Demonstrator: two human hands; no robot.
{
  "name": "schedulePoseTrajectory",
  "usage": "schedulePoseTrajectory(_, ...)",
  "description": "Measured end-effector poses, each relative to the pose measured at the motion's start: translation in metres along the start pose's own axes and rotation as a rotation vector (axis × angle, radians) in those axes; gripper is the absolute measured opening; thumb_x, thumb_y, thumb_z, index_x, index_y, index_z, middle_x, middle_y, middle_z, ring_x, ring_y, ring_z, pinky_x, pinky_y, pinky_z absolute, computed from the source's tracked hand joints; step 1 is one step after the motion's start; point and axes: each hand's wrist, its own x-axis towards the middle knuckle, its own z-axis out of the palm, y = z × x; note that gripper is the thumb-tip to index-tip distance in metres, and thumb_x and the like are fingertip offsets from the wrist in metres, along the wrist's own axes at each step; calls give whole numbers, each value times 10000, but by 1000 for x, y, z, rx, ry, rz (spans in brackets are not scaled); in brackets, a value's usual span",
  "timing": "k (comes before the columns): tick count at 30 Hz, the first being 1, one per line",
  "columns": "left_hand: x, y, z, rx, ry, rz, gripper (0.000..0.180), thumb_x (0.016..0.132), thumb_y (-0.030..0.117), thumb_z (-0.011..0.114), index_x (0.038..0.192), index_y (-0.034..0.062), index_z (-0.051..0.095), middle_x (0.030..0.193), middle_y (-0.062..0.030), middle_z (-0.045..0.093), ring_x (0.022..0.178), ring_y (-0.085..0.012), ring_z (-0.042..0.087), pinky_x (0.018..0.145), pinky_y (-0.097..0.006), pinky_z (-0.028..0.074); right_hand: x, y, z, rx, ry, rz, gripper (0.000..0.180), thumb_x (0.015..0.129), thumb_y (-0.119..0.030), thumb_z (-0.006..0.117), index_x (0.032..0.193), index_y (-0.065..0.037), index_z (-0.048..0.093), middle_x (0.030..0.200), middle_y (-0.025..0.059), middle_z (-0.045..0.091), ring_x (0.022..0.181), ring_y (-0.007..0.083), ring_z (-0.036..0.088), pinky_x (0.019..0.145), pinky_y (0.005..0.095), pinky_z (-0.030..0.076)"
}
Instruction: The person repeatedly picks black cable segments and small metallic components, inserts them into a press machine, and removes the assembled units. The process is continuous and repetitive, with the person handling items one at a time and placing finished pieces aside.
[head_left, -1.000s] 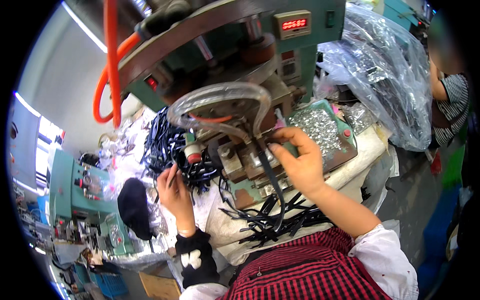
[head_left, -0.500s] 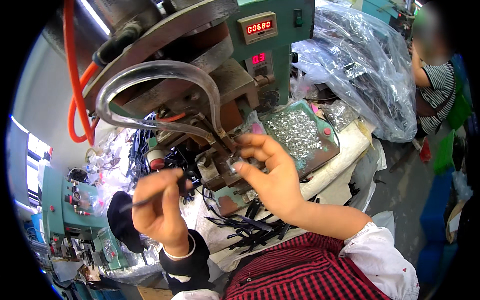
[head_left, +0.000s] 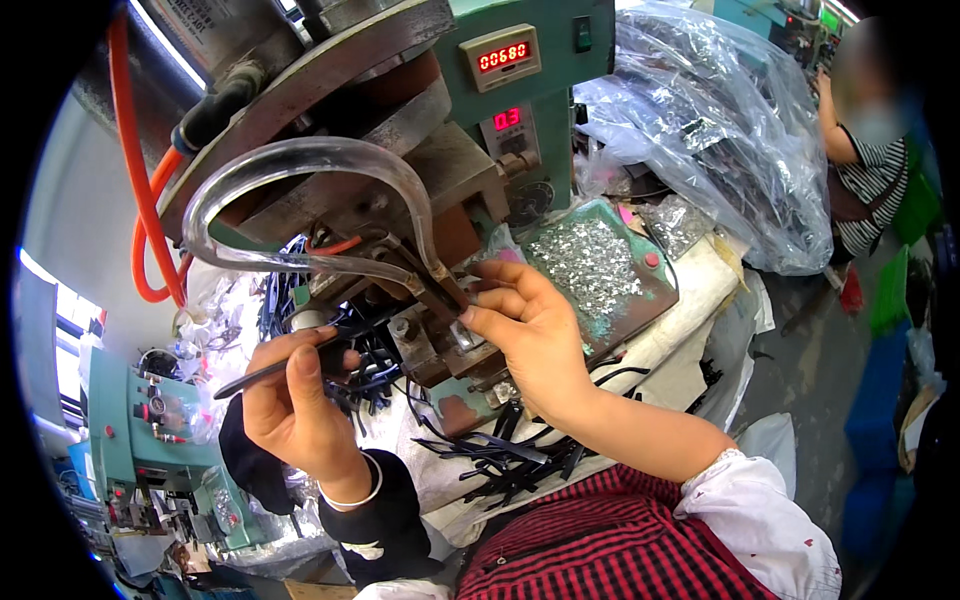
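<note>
My left hand [head_left: 305, 405] is closed round a slim black strip [head_left: 258, 377], whose tapered end sticks out to the left while its other end runs past the fingers toward the press. At the press's metal die [head_left: 420, 345], my right hand [head_left: 530, 335] has thumb and fingers pinched together beside the end of a clear bent tube [head_left: 300, 152]. Whatever those fingertips hold is hidden. A small shiny metal piece [head_left: 465, 337] shows in the die just below the right thumb. Several black strips [head_left: 500, 450] lie loose on the cloth under the right forearm.
A green tray [head_left: 650, 305] heaped with small silver pieces stands right of the die. Clear plastic bags [head_left: 710, 130] bulge behind it. The green press body [head_left: 550, 75] rises at the back, with orange hoses [head_left: 130, 190] at left. Another person [head_left: 870, 180] is at far right.
My left hand has moved slightly left, and its strip has tilted into clearer view. The right fingertips have shifted up a little, leaving the small metal piece visible in the die.
</note>
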Motion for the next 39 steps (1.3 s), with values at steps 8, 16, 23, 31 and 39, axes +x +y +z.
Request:
schedulePoseTrajectory(8, -34, 4, 6, 141, -219, 258, 129, 846, -73, 631, 964, -32, 664, 940, -170, 695, 671, -234, 661, 637, -296, 553, -22, -39, -24, -596, -261, -309, 460, 869, -49, 661, 1320, -23, 578, 1261, 179, 622, 1216, 301, 570, 986, 382, 473)
schedulePoseTrajectory(16, -54, -13, 48, 449, -549, 735, 200, 780, 85, 795, 949, 26, 706, 964, -118, 724, 579, -116, 580, 487, -245, 428, 29, -4, -156, -1665, 226, -729, 195, 764, -139, 784, 910, -56, 685, 1158, 181, 651, 1265, 392, 522, 977, 488, 459)
schedulePoseTrajectory(23, -54, -26, 50, 376, -502, 756, 185, 769, 90, 804, 912, 38, 699, 943, -109, 722, 516, -94, 552, 450, -232, 403, 51, -17, -154, -1358, 346, -555, 130, 802, -118, 737, 848, -22, 665, 848, 127, 673, 849, 325, 637, 798, 396, 490)
schedulePoseTrajectory(31, -76, -3, 37, 368, -452, 446, 310, 712, 44, 774, 1019, 36, 728, 1100, -131, 732, 613, -136, 615, 512, -269, 461, 52, -4, -159, -1082, 257, -517, 107, 857, -15, 695, 956, 4, 659, 852, 50, 671, 810, 144, 628, 775, 292, 499)
schedulePoseTrajectory(39, -59, -1, -65, 703, -123, 238, 177, 764, -1, 747, 932, 50, 723, 860, -71, 667, 731, -260, 616, 624, -362, 475, 59, -1, -214, -939, 171, -489, 254, 1033, -115, 560, 1225, 21, 656, 1174, 79, 682, 1099, 171, 606, 1022, 302, 435)
